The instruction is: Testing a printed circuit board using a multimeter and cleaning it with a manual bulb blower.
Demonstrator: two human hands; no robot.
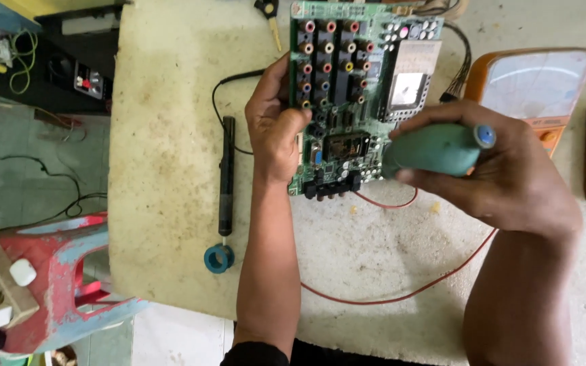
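Head view only: circuit board (pixel 347 95) lies at the upper centre of the frame on a worn pale table (pixel 171 169), its top edge cut off by the frame and its lower right corner hidden. Left hand (pixel 276 125) grips the board's left edge, fingers curled around it. Right hand (pixel 490 169) wraps closed around a green tool (pixel 435 149), whose working tip is hidden. Black probe (pixel 226 176) lies left of centre.

Green circuit board (pixel 347 88) gripped at its left edge by left hand (pixel 276 125); teal tool (pixel 435 149) held by right hand (pixel 503 169), centre-right of frame.
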